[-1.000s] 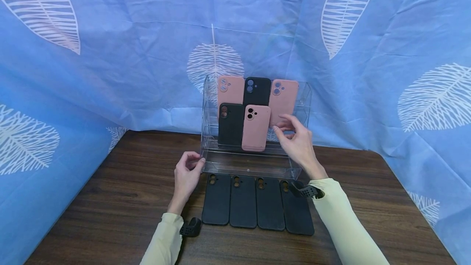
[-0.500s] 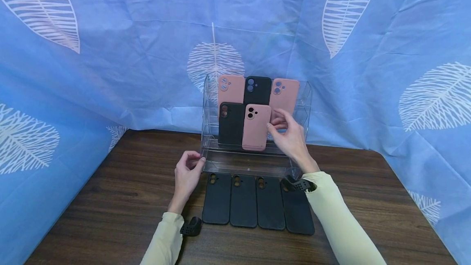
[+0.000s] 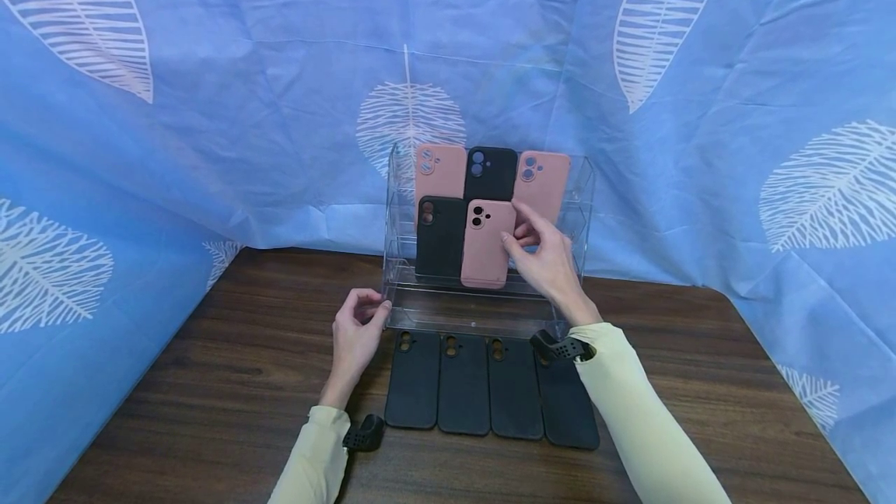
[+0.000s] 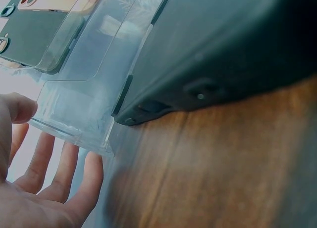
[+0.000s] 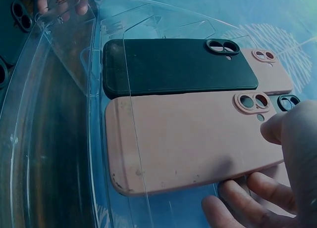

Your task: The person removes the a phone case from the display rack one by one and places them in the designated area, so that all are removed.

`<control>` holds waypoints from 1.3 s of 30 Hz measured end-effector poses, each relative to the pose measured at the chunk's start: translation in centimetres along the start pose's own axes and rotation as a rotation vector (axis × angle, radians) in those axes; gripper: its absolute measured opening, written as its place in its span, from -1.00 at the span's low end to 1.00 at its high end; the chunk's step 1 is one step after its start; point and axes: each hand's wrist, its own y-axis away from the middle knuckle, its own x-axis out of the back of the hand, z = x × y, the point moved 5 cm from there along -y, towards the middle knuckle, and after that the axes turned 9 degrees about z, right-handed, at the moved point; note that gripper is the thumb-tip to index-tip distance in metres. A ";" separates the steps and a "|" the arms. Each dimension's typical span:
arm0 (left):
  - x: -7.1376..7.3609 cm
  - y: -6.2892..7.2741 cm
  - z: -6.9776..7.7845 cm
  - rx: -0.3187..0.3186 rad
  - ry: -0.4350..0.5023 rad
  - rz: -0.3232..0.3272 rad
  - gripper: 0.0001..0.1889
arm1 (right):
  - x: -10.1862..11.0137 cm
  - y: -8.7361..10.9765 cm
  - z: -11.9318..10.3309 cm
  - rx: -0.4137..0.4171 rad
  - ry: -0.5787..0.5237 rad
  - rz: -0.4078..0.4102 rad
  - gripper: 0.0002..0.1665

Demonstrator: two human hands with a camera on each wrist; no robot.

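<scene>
A clear acrylic display stand (image 3: 473, 324) holds phone cases in tiers. In its middle tier, a black phone case (image 3: 439, 239) leans beside a pink phone case (image 3: 483, 255). My right hand (image 3: 553, 263) grips the pink one's right edge, thumb on its face and fingers at the edge; the right wrist view shows the thumb (image 5: 273, 129) near the camera holes. At the stand's lower left corner, my left hand (image 3: 355, 337) pinches the clear side panel (image 4: 74, 107) between thumb and fingers. Behind them stand a pink case (image 3: 441, 169), a black case (image 3: 492, 177) and another pink case (image 3: 549, 173).
Several black phone cases (image 3: 463, 387) lie in a row on the dark wooden table (image 3: 266, 348), just in front of the stand. My right wrist passes over the rightmost case (image 3: 570, 411). A blue leaf-print cloth (image 3: 294, 99) hangs behind the stand.
My right hand has moved left from beside the pink front case onto its right edge, the thumb now over its face. The left hand has stayed at the stand's corner.
</scene>
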 end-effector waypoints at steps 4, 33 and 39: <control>0.0 0.1 -0.1 0.003 0.001 -0.002 -0.82 | 0.0 0.1 0.0 0.001 -0.009 0.010 -0.36; -0.1 0.2 0.0 0.006 -0.004 -0.001 -0.81 | -1.7 2.1 0.3 -0.113 -0.403 0.091 -0.35; 0.0 0.1 0.0 0.002 0.001 0.008 -0.82 | -1.8 1.7 0.5 -0.119 -0.499 0.106 -0.38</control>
